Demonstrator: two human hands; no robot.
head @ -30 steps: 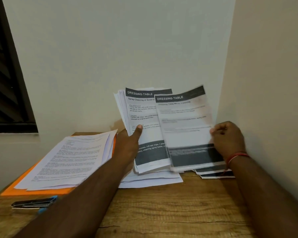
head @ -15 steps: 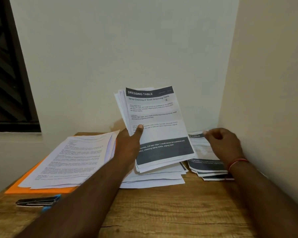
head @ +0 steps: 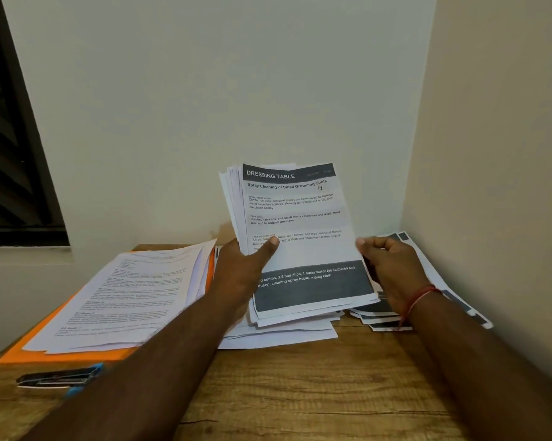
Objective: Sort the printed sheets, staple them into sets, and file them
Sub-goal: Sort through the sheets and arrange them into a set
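With a sheet laid on the right pile (head: 383, 319), the right hand (head: 392, 272) is returned to the stack (head: 300, 218), which is clamped by the left hand (head: 246, 275). Whether the right fingers pinch it cannot be told. Sorting is judged unfinished.

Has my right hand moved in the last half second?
Yes: the right hand shifted left, away from the cream wall corner, toward the held printed sheet stack.

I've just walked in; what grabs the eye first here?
A fanned stack of printed sheets headed DRESSING TABLE, held upright at centre by the left hand, with the right hand at its right edge. Left of it, white pages lie on an orange folder, a stapler in front.
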